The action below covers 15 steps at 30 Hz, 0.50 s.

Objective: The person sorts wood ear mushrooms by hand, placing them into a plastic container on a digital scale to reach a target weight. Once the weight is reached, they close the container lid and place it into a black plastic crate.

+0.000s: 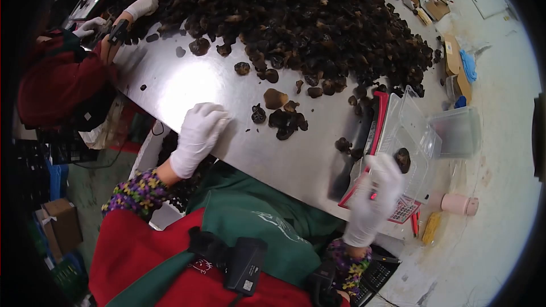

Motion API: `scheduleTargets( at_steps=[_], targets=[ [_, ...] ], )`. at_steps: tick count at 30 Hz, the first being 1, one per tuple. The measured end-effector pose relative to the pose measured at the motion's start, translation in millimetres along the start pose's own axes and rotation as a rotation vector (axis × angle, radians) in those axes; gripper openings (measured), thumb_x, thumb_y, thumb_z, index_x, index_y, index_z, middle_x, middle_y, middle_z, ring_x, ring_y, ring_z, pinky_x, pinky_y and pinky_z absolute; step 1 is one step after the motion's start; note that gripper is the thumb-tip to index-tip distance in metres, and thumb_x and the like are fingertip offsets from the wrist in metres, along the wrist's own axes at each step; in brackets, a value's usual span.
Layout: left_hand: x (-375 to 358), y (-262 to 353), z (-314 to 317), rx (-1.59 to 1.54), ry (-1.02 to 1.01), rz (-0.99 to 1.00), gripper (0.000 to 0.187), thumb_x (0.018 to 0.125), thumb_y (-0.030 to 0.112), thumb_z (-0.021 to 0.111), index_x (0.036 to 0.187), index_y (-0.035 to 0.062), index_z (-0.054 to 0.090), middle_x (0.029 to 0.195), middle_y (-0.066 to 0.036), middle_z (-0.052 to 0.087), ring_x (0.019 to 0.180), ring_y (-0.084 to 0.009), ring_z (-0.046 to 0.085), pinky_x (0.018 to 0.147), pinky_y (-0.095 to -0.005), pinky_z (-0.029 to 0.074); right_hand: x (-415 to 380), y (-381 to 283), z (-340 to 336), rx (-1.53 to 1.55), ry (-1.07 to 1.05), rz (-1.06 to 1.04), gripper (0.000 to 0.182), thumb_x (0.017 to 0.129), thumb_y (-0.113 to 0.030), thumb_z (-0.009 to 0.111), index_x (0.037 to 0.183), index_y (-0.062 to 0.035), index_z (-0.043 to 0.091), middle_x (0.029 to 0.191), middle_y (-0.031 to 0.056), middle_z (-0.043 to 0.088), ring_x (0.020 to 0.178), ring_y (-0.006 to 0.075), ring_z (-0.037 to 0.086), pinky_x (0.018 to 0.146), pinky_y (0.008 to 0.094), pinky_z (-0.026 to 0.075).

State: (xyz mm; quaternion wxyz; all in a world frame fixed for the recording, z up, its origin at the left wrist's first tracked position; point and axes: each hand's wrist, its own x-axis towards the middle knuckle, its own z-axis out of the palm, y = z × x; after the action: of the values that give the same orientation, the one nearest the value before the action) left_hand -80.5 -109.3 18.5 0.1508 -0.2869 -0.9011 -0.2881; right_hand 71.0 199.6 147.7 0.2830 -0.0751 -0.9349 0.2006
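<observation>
My left hand (199,136), in a white glove, rests at the near edge of the metal table with its fingers bent together; whatever they may hold is hidden. My right hand (375,193), also gloved, is motion-blurred over the red-rimmed tray at the right, and its fingers cannot be made out well. Just beyond its fingertips is a dark brown piece (402,160), against a clear plastic box (412,122). Loose dark, curled pieces (287,122), resembling dried wood ear fungus, lie between my hands, beside a flatter tan piece (276,98).
A large heap of the dark pieces (318,28) covers the table's far side. At the left, a co-worker's gloved hand (142,7) touches the heap's edge. Another clear bin (458,131), a pink roll (459,204) and a yellow object (431,228) stand at the right.
</observation>
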Motion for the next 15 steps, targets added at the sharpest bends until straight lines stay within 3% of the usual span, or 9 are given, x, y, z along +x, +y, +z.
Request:
scheduleTargets(
  at_steps=[3,4,6,11,12,15],
  targets=[
    [32,10,36,-0.141,-0.004,-0.007,0.019,0.088,0.007,0.068,0.107,0.0077,0.070,0.104,-0.010,0.069,0.097,-0.0327,0.064,0.085,-0.0424,0.051,1,-6,58,0.136,-0.128,-0.088,0.028,0.080,0.000,0.071,0.106,-0.0104,0.072,0.110,0.0092,0.067,0.103,0.0307,0.061,0.090,0.0410,0.049],
    [45,11,47,-0.073,0.014,0.059,0.031,0.086,0.012,0.070,0.117,0.0136,0.067,0.108,-0.006,0.067,0.098,-0.0293,0.063,0.085,-0.0396,0.049,-1,-4,78,0.117,-0.145,-0.069,0.023,0.081,-0.004,0.072,0.103,-0.0116,0.072,0.108,0.0074,0.067,0.102,0.0308,0.061,0.088,0.0422,0.050],
    [70,26,54,-0.073,0.012,0.102,0.034,0.085,0.012,0.071,0.119,0.0138,0.066,0.110,-0.005,0.067,0.099,-0.0279,0.062,0.086,-0.0395,0.049,6,-6,109,0.100,-0.145,-0.084,0.019,0.082,-0.012,0.074,0.101,-0.0123,0.072,0.105,0.0058,0.066,0.101,0.0304,0.061,0.089,0.0425,0.049],
    [78,20,64,-0.062,-0.070,0.145,0.041,0.083,0.014,0.072,0.123,0.0149,0.064,0.107,-0.003,0.069,0.099,-0.0254,0.062,0.088,-0.0405,0.048,16,-18,167,-0.090,-0.182,-0.138,0.035,0.080,-0.020,0.077,0.113,-0.0131,0.071,0.124,0.0093,0.061,0.122,0.0349,0.053,0.105,0.0510,0.039],
    [74,19,63,-0.090,-0.009,0.088,0.036,0.083,0.013,0.072,0.118,0.0143,0.067,0.100,-0.004,0.069,0.094,-0.0262,0.062,0.085,-0.0406,0.049,12,-14,178,-0.079,-0.196,-0.134,0.028,0.081,-0.021,0.076,0.107,-0.0123,0.070,0.128,0.0088,0.059,0.128,0.0361,0.049,0.109,0.0537,0.034],
    [58,7,38,-0.111,0.061,0.024,0.029,0.082,0.011,0.073,0.111,0.0133,0.070,0.097,-0.005,0.070,0.090,-0.0280,0.063,0.082,-0.0413,0.049,13,-9,178,0.030,-0.174,-0.165,0.021,0.083,-0.020,0.076,0.099,-0.0108,0.067,0.127,0.0091,0.061,0.128,0.0359,0.049,0.110,0.0532,0.033]
  ],
)
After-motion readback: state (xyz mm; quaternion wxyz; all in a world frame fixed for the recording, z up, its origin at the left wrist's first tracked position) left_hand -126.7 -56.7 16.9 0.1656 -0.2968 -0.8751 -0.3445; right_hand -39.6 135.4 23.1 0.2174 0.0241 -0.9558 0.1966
